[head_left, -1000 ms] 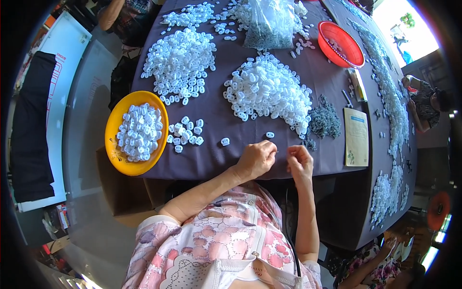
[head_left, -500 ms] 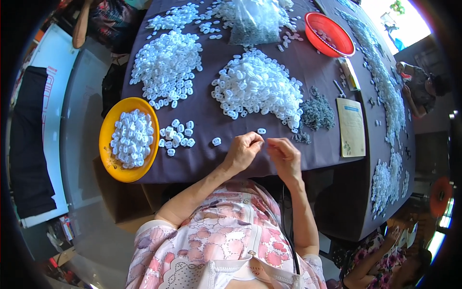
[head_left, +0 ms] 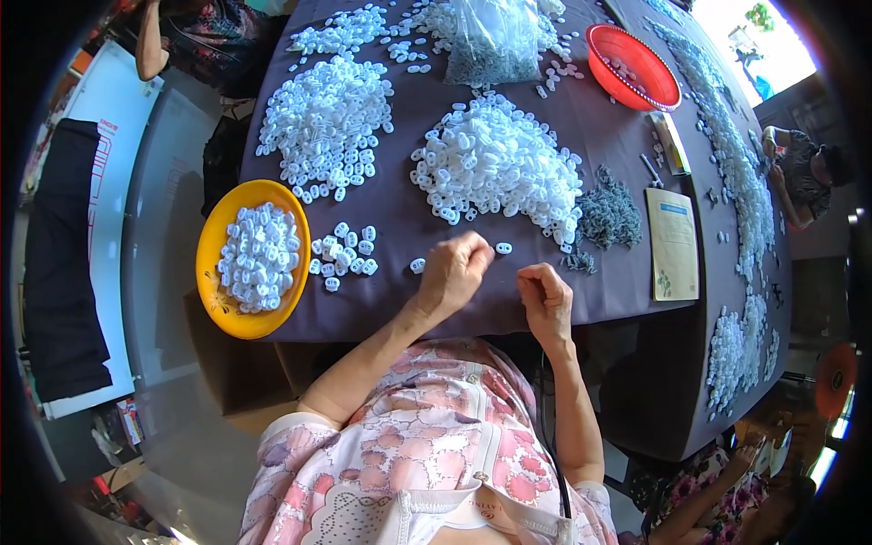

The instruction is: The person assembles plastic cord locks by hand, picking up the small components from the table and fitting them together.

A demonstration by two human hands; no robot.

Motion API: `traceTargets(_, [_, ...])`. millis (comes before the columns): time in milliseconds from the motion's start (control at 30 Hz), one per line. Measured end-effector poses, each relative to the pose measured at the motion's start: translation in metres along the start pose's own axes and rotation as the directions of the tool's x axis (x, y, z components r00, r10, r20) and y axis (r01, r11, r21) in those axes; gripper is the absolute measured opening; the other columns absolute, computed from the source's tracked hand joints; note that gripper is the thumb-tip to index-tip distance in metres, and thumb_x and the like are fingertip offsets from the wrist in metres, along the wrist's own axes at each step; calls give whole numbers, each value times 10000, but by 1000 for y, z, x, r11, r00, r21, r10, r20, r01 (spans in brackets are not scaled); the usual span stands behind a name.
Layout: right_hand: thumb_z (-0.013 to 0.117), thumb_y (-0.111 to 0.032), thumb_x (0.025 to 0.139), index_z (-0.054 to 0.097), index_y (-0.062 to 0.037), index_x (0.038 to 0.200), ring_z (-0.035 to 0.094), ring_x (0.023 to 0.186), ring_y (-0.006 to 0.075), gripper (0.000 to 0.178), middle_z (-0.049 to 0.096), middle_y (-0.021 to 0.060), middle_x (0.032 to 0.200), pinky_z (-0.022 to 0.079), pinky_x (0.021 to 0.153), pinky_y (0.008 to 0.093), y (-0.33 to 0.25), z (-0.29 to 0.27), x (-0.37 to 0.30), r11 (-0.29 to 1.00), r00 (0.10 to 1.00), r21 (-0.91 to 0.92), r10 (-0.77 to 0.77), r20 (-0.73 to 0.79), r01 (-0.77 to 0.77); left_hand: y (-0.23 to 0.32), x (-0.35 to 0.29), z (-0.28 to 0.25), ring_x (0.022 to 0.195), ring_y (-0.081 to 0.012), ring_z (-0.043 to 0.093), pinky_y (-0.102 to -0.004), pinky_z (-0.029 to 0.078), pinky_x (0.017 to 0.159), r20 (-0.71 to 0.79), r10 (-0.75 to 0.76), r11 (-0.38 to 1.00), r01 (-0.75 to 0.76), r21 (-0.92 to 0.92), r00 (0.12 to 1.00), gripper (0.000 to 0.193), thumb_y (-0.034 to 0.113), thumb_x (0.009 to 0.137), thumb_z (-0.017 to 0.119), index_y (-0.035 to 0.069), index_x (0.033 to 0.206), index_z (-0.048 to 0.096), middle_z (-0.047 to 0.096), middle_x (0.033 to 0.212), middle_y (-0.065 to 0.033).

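My left hand [head_left: 457, 277] is closed above the front of the table, its fingertips pressed together; whatever they hold is too small or hidden to make out. To its right, my right hand [head_left: 548, 300] is also closed, thumb against the curled fingers, and its contents do not show either. A gap separates the two hands. One loose white oval plastic piece with two holes [head_left: 503, 247] lies just beyond them, and another white piece [head_left: 418, 265] rests left of my left hand. Farther back rises a big heap of such white pieces [head_left: 495, 163], with a pile of small grey pieces [head_left: 610, 213] beside it.
A yellow bowl [head_left: 211, 289] of white pieces stands at the left table edge, a small cluster [head_left: 343, 251] beside it. Farther off are another heap [head_left: 325, 118], a clear bag [head_left: 491, 45], a red basket [head_left: 636, 89] and a tan notebook [head_left: 673, 245]. Other people sit around the table.
My hands have drawn apart: the left has lifted slightly away from the table edge, and the right has shifted a little nearer me. The whole view has shifted slightly.
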State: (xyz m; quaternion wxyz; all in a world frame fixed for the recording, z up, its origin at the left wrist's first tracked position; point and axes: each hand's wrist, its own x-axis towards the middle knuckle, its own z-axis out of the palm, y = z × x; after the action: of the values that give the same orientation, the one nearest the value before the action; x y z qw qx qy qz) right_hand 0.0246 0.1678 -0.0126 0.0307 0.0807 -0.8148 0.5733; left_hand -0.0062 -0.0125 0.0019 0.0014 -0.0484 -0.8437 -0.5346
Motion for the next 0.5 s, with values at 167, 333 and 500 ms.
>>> traceTargets(167, [585, 65, 824, 575, -2, 867, 514, 615, 64, 80, 558, 21, 720, 421, 558, 209, 3, -1, -1, 988, 991, 106, 118, -69, -110, -17, 25, 0, 682, -326, 642, -406, 510, 585, -184, 260, 897, -167, 408, 948, 93, 136, 839, 600, 65, 899, 588, 651, 791, -132])
traceTargets(333, [582, 57, 839, 581, -13, 879, 493, 613, 44, 81, 551, -5, 725, 407, 553, 191, 6, 3, -3, 998, 995, 43, 51, -90, -48, -22, 38, 5, 629, -308, 653, -377, 529, 535, -97, 282, 788, -172, 592, 954, 76, 125, 840, 595, 70, 887, 573, 644, 754, -127])
traceTargets(500, [573, 57, 856, 585, -24, 891, 470, 613, 23, 89, 545, -33, 733, 387, 543, 174, 7, 3, -2, 999, 997, 43, 29, -76, -26, -19, 31, 5, 673, -323, 649, -398, 527, 582, -71, 227, 813, -148, 563, 971, 83, 112, 826, 607, 69, 894, 585, 638, 777, -124])
